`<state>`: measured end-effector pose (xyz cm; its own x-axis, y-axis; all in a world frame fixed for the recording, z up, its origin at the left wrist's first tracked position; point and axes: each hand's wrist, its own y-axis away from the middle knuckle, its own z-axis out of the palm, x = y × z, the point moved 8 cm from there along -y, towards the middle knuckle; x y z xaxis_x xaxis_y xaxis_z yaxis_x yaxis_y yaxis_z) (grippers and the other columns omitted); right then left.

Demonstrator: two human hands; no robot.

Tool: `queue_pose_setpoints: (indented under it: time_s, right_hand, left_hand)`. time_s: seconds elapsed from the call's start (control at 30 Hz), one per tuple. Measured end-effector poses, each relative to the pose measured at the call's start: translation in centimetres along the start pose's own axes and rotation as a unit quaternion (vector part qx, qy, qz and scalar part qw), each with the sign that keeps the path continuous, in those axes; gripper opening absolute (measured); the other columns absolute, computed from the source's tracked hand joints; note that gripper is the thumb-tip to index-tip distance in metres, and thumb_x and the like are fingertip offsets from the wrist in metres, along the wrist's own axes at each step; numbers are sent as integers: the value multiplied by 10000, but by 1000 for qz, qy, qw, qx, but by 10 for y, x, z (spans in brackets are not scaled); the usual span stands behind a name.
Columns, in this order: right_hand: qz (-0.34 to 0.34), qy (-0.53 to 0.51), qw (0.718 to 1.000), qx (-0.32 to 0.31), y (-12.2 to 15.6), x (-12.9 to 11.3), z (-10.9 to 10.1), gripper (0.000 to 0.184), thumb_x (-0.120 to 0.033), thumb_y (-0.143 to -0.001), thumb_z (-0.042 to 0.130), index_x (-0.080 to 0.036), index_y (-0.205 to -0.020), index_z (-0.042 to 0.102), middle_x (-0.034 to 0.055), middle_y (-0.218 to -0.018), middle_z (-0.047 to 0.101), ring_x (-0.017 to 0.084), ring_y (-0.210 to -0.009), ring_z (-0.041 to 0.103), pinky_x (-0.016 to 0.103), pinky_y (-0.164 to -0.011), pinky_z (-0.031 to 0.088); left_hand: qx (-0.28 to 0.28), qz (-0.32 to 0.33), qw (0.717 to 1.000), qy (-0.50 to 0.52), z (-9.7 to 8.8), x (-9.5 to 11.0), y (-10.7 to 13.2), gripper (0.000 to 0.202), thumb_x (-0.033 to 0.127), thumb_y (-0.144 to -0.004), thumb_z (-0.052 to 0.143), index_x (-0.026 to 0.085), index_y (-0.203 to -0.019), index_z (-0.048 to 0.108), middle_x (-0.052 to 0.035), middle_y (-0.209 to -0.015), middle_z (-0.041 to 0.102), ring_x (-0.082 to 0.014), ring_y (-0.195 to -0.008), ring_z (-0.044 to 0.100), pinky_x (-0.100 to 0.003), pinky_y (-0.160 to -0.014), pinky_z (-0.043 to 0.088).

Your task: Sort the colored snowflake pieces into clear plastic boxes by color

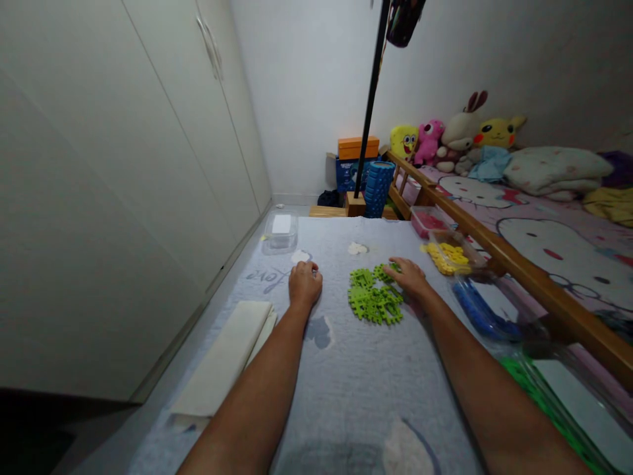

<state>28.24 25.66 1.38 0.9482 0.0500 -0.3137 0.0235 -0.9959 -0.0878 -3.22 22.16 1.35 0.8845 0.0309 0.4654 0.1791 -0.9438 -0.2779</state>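
Observation:
Several light-green toothed building pieces (373, 300) lie in a loose pile on the cloth-covered table (356, 376). My right hand (409, 274) reaches over the upper right edge of this pile, its fingers apart and touching the pieces there. To the left of the pile, my left hand (305, 284) rests on the cloth with its fingers curled in. Whether anything sits inside those curled fingers is hidden. A clear plastic box (280, 239) with a white label stands beyond my left hand.
Along the right edge stand clear boxes of red pieces (429, 223), yellow pieces (448, 257), blue pieces (482, 310) and green pieces (539, 396). A wooden bed rail (524, 284) runs behind them. Folded cream cloth (222, 359) lies at left. A black pole (370, 99) rises beyond the table.

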Motion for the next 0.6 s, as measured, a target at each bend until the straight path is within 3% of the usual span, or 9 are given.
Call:
queue_pose_setpoints:
  time_s: [0.17,0.3,0.4,0.5,0.6]
  right_hand:
    - [-60,-45,996,-47,19,-35,17,481,-562,-886,552,-288,-1269,648,71,-1438,579,302,-1356,473,522,-1129,317]
    - [-148,-76,980,-108,30,-55,15,445,-542,-854,605,-252,-1179,699,73,-1367,628,295,-1300,526,452,-1111,364]
    - [-162,-88,972,-145,32,-63,11,428,-535,-870,590,-238,-1150,717,75,-1288,673,289,-1232,579,421,-1070,411]
    - [-140,-50,983,-107,29,-81,5,489,-542,-865,610,-266,-1265,670,94,-1402,604,310,-1297,531,477,-1101,367]
    - [-156,-4,981,-114,33,-114,15,654,-590,-845,630,-295,-1423,557,125,-1548,453,351,-1396,428,535,-1131,306]
  left_hand:
    - [-1,-3,1000,2,0,0,0,210,212,-870,520,195,-988,694,-109,-1061,666,-251,-1052,594,-353,-971,437]
    - [-3,-4,1000,1,0,0,0,201,218,-873,522,204,-980,692,-96,-1055,666,-242,-1061,594,-342,-974,432]
    - [-3,-6,1000,4,0,-1,-1,201,209,-867,521,208,-976,690,-94,-1054,664,-237,-1064,595,-340,-974,432]
    - [-4,-10,1000,9,1,-2,-1,204,200,-865,514,211,-964,691,-97,-1052,667,-239,-1059,599,-341,-971,436]
    - [-1,-12,1000,13,1,-3,-1,202,196,-864,515,209,-960,691,-93,-1049,672,-236,-1051,605,-338,-965,439]
